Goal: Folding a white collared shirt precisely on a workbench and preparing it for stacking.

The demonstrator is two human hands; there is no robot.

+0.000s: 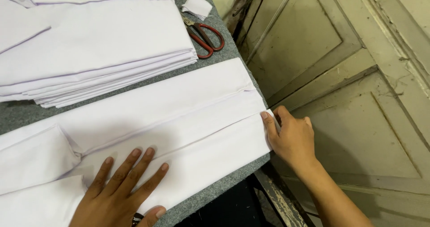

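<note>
A white shirt (188, 115) lies flat and partly folded across the grey felt-covered table (224, 184). My left hand (121, 189) presses flat on the shirt's near part, fingers spread, beside a folded sleeve (36, 157). My right hand (289, 137) pinches the shirt's right edge at the fold line, where the cloth reaches the table's edge.
A stack of folded white shirts (89, 52) sits at the back left. Red-handled scissors (206, 36) and a small white cloth scrap (197, 5) lie behind the shirt. A worn panelled wooden door (349, 74) stands to the right of the table.
</note>
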